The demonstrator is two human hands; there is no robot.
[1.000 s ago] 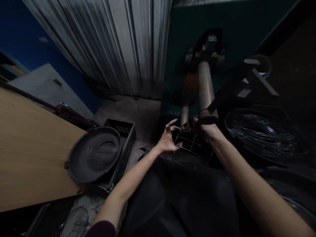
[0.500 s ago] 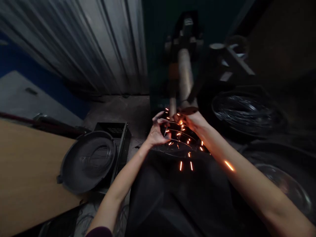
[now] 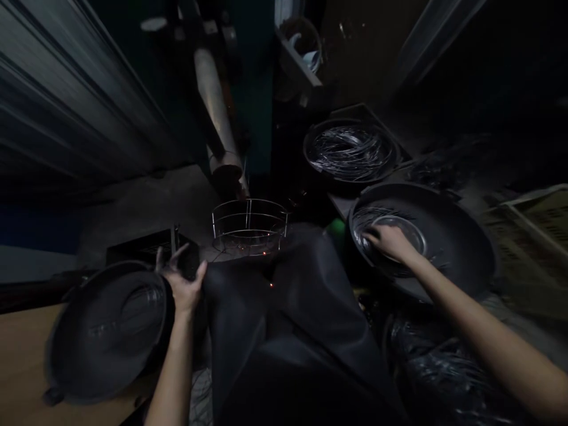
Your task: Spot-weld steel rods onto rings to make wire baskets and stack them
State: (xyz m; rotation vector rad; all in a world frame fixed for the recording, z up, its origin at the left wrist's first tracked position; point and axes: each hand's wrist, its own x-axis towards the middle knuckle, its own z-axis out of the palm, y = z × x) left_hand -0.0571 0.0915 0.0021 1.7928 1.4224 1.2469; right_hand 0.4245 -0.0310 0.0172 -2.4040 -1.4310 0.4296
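A round wire frame [image 3: 249, 229] with thin rings and upright wires stands below the welding machine's thick electrode arm [image 3: 215, 112]. A few orange sparks glow at its lower ring. My left hand [image 3: 181, 283] is raised with its fingers spread, holding nothing, beside a black basin [image 3: 62, 331] on the left. My right hand [image 3: 391, 241] reaches into a large black basin [image 3: 470, 236] on the right. Its fingers are pinched together over thin wire pieces [image 3: 377, 216], next to a round metal dish [image 3: 415, 234]. What lies between those fingertips is too dark to make out.
Another basin of bundled wires [image 3: 355, 151] stands behind the right one. More wires in clear wrapping [image 3: 448, 367] lie at the lower right. A dark apron [image 3: 288, 319] covers my lap. A black crate [image 3: 146, 251] sits at the left, and a yellowish crate [image 3: 541, 254] at the far right.
Both hands have left the wire frame. My left hand moved left and spread its fingers; my right hand swung right into the basin. The spray of sparks has died down, and the view has turned right.
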